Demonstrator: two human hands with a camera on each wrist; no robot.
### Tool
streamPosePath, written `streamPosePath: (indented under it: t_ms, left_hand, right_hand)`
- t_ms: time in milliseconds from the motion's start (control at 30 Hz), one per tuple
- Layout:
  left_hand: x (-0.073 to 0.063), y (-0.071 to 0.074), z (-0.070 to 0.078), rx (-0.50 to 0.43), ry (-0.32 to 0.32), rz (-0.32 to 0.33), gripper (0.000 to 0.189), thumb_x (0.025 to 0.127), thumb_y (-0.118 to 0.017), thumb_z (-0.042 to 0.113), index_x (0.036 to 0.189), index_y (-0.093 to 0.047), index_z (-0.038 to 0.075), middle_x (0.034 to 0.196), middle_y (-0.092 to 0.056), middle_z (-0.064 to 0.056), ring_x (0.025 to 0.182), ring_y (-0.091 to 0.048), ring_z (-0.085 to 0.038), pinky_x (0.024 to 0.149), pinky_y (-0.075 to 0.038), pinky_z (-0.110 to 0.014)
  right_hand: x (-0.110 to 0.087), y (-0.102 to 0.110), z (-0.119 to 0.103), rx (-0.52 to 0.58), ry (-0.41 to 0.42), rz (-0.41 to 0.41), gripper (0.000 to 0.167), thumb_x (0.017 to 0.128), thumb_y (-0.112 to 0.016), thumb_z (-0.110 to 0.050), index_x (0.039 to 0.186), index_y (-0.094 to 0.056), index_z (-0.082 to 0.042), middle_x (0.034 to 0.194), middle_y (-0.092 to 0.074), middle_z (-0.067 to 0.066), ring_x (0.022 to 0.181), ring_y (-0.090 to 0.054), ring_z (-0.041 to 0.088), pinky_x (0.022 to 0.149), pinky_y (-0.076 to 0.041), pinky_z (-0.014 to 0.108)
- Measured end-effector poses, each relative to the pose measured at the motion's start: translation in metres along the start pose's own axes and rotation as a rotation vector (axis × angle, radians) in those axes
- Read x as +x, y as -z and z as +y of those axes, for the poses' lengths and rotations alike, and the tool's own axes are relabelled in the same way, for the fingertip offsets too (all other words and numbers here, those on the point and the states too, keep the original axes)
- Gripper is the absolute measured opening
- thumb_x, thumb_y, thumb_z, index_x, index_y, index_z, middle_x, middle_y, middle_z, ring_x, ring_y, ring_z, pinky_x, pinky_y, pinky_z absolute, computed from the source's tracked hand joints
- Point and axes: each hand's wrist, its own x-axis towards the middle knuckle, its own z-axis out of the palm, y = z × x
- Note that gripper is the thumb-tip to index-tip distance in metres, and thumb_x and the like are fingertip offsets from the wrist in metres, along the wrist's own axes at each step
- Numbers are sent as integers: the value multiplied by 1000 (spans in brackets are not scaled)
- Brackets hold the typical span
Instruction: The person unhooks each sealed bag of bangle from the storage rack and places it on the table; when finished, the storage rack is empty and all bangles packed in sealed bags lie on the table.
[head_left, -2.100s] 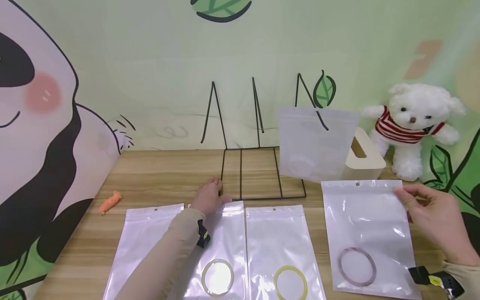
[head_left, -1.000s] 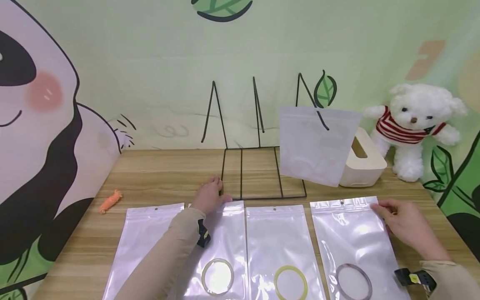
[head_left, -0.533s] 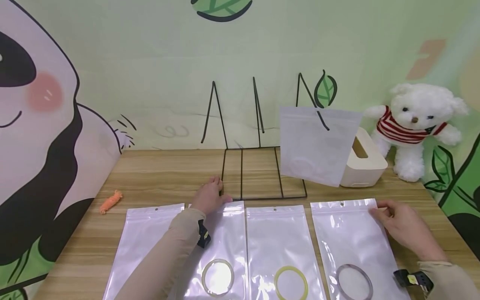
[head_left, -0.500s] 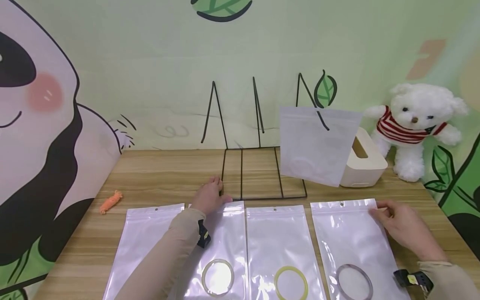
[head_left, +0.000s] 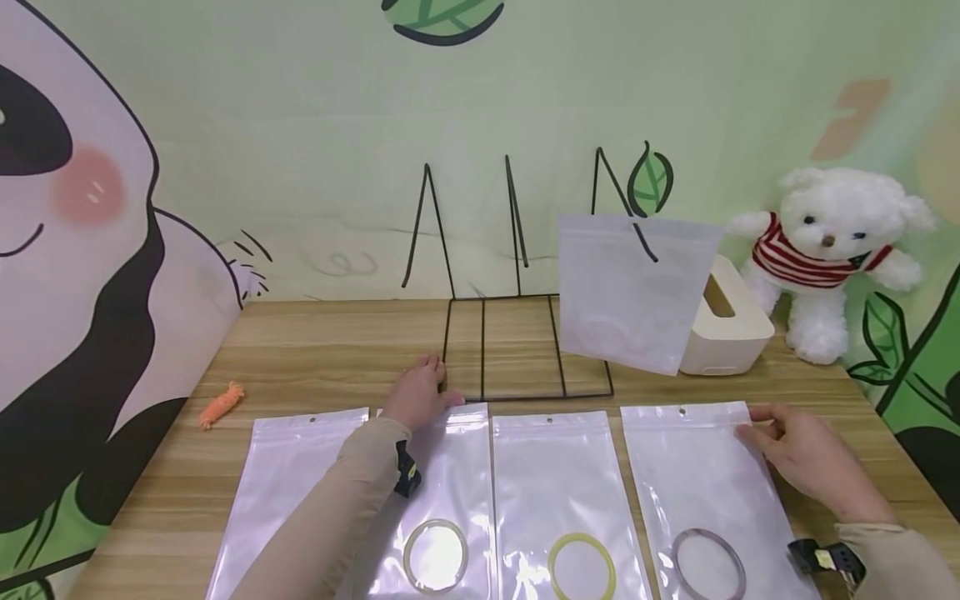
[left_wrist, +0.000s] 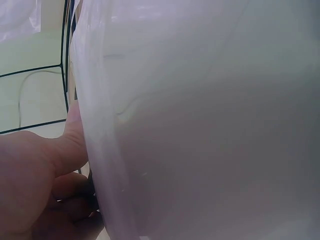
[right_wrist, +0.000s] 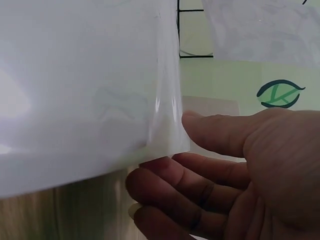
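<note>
My left hand (head_left: 420, 398) grips the near left corner of a black wire display rack (head_left: 522, 397), which has upright hooks. Its forearm crosses two white zip bags, hiding parts of the left bag (head_left: 288, 467) and the second bag (head_left: 457, 467) with a clear bangle (head_left: 407, 554). To the right lie a bag (head_left: 551, 475) with a yellow bangle (head_left: 552, 567) and a bag (head_left: 697, 475) with a purplish bangle (head_left: 677, 550). My right hand (head_left: 813, 454) pinches that last bag's upper right corner, thumb (right_wrist: 215, 131) at the edge, fingers beneath.
Another white bag (head_left: 637, 308) hangs on the rack's right hook. Behind it stand a cream tissue box (head_left: 731, 346) and a white teddy bear (head_left: 813, 275) in a striped top. An orange tied bundle (head_left: 221, 406) lies at left on the wooden table (head_left: 322, 342).
My right hand has brought the bag with the purplish bangle leftward and down beside the others; its top edge has since shifted only slightly. The left hand stays at the rack.
</note>
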Motion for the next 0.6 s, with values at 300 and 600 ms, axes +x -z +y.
streamPosePath:
  t_ms: [300, 600]
  left_hand:
    - [-2, 4, 4, 3, -15, -6, 75, 91, -65, 38, 141, -39, -11, 150, -28, -29, 141, -25, -40, 114, -24, -50]
    - [-1, 3, 3, 11, -18, 0, 74, 91, -65, 38, 140, -40, -11, 150, -29, -30, 140, -26, -41, 114, -24, -51]
  right_hand:
    - [-3, 7, -8, -35, 65, 53, 60, 100, -49, -44, 122, -56, 12, 89, -66, 14, 70, -58, 19, 54, -47, 32]
    - [-10, 35, -47, 25, 237, 435, 32, 97, -61, -28, 108, -68, 1, 88, -69, 13, 74, -58, 19, 51, -43, 24]
